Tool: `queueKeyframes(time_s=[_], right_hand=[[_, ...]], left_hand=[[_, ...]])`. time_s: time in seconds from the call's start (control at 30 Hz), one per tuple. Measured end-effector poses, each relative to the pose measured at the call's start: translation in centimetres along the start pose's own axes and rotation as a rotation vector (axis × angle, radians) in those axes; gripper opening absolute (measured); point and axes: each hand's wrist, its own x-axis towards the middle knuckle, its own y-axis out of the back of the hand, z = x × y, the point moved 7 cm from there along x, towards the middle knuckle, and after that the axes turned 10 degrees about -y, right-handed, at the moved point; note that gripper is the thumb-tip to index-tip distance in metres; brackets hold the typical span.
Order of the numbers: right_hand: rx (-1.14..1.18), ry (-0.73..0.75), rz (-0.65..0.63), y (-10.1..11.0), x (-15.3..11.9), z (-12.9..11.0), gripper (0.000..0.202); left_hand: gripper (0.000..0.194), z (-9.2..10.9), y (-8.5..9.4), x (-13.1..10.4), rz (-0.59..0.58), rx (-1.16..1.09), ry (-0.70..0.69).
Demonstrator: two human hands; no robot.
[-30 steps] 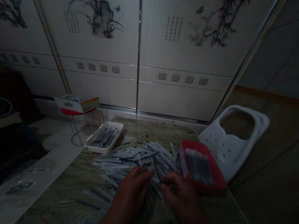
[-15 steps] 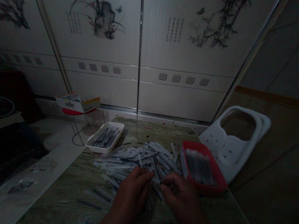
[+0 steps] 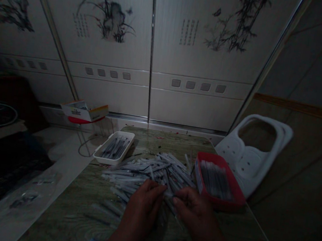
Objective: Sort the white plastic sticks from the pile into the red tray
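Note:
My left hand [image 3: 145, 202] is closed in a pinch at the near edge of a loose pile of slim pens [image 3: 155, 170], pale and translucent with dark parts. Facing it, my right hand [image 3: 193, 208] pinches too. Between the fingertips of both hands runs one slim pen [image 3: 168, 194], lying roughly crosswise. Dim light and the fingers hide most of it. To the right stands a red box [image 3: 239, 188] holding a row of similar pens. A white tray [image 3: 108, 161] at the left of the pile holds more.
The wood-patterned table [image 3: 78, 196] runs towards sliding cabinet doors [image 3: 191, 108]. A white folding chair [image 3: 252, 163] leans beyond the right edge. At the far left, an open carton [image 3: 74, 112] rests on a red stool [image 3: 86, 120]. Several pens lie scattered left of my left arm.
The view has shifted very slightly. Both hands keep their pinch on the pen, with hardly any movement to be seen.

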Motion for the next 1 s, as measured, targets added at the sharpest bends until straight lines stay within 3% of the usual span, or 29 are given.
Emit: queueKeyframes(time_s=[0.23,0.37,0.6,0.83,1.0], right_hand=[[-0.222,0.078,0.067,-0.1,-0.4,-0.3,0.033],[-0.203,0.092,0.062,-0.1,-0.4,0.1,0.041],[-0.156,0.075,0.061,0.1,-0.3,-0.1,0.02],[-0.21,0.079,0.001,-0.1,-1.1,-0.8,0.038],[-0.182,0.118,0.015,-0.2,-0.6,-0.3,0.027]], left_hand=[[0.031,0.7,0.2,0.0,-0.007,0.013,-0.045],[0.031,0.8,0.2,0.0,-0.014,0.024,-0.056],[0.03,0.2,0.4,0.0,0.036,0.036,-0.021],[0.03,0.7,0.4,0.3,0.002,0.048,-0.035],[0.031,0.8,0.5,0.1,-0.007,0.054,-0.039]])
